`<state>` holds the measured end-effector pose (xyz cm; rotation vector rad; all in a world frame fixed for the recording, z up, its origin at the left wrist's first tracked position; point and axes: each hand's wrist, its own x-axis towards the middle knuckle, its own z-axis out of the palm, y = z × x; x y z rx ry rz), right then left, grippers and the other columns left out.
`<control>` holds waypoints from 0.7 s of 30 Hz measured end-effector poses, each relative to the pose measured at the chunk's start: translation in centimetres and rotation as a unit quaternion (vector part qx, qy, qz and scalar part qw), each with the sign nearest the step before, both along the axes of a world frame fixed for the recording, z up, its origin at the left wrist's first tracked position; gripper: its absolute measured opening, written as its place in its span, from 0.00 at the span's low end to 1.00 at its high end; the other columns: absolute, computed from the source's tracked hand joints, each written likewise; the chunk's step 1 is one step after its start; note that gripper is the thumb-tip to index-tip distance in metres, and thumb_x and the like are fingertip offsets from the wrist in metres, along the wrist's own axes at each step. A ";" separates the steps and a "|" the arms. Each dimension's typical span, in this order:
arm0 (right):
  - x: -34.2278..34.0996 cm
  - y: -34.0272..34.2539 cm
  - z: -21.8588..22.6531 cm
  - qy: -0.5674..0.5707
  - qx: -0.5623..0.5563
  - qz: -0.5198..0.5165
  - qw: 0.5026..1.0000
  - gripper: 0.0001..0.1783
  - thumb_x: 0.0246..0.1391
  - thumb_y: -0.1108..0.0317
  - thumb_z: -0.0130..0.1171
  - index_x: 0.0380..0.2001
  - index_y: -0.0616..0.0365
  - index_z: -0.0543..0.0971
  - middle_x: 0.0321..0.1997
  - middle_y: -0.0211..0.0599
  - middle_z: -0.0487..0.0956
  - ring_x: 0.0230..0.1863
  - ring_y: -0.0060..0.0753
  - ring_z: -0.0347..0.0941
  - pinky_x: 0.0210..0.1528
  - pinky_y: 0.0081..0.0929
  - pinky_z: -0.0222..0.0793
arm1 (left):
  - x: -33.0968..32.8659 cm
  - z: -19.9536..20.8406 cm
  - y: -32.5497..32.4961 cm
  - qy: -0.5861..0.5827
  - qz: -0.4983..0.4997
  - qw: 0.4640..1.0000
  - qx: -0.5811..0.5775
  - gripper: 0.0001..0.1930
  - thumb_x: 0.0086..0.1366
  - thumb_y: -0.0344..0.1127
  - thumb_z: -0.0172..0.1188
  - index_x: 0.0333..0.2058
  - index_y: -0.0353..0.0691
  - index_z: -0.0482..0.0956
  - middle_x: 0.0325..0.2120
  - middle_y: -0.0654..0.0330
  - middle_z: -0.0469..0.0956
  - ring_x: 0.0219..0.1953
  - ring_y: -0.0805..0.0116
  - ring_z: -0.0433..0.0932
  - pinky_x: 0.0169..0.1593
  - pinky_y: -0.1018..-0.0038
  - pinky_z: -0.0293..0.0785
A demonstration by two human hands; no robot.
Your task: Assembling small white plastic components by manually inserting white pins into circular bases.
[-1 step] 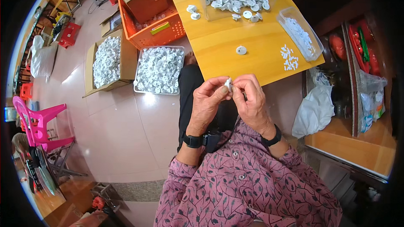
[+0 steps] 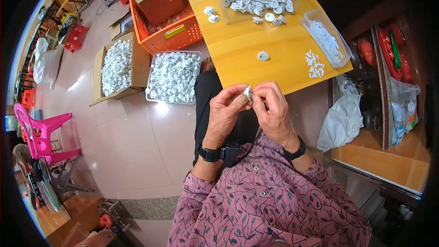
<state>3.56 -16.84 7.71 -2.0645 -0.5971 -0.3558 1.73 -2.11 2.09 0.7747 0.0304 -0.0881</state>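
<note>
Just off the table's near edge, my left hand (image 2: 224, 110) pinches a small white round plastic piece (image 2: 248, 92) between thumb and fingers, its disc turned edge-on. Against its right side press the thumb and forefinger of my right hand (image 2: 273, 112), closed together; anything between those fingertips is hidden. A similar white disc-shaped piece (image 2: 262, 56) lies alone on the yellow wooden table (image 2: 238, 71) beyond my hands. To its right are scattered small white plastic pins (image 2: 314, 65), beside a clear tub (image 2: 344, 59) with more of them.
A clear bin (image 2: 222, 4) of white disc pieces stands at the table's far side, loose ones (image 2: 213, 18) near it. On the floor at left are a filled cardboard box (image 2: 97, 75), a filled clear tray (image 2: 148, 93), an orange crate (image 2: 171, 39) and a pink chair (image 2: 43, 130).
</note>
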 end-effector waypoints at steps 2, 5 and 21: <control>-0.2 0.6 0.2 0.048 0.057 0.012 0.997 0.04 0.58 0.80 0.57 0.35 0.63 0.73 0.38 0.43 0.75 0.35 0.39 0.77 0.34 0.28 0.75 | -0.3 -0.3 0.5 -0.003 0.006 1.000 0.000 0.12 0.70 0.28 0.60 0.50 0.32 0.78 0.41 0.58 0.81 0.38 0.72 0.80 0.43 0.75 0.79; -0.3 0.8 0.4 0.058 0.053 0.017 0.997 0.04 0.58 0.81 0.57 0.34 0.63 0.73 0.38 0.42 0.75 0.35 0.37 0.77 0.33 0.26 0.77 | -0.7 -0.1 1.0 -0.002 0.014 1.000 -0.015 0.12 0.69 0.28 0.61 0.50 0.32 0.78 0.41 0.58 0.81 0.37 0.71 0.80 0.43 0.76 0.79; -1.2 4.5 -0.2 -0.001 -0.007 0.056 0.998 0.04 0.59 0.81 0.56 0.35 0.63 0.71 0.38 0.44 0.71 0.36 0.42 0.73 0.37 0.34 0.71 | -2.5 -0.6 3.6 -0.028 0.057 0.997 -0.038 0.12 0.70 0.27 0.60 0.50 0.32 0.78 0.40 0.59 0.81 0.36 0.74 0.78 0.43 0.77 0.77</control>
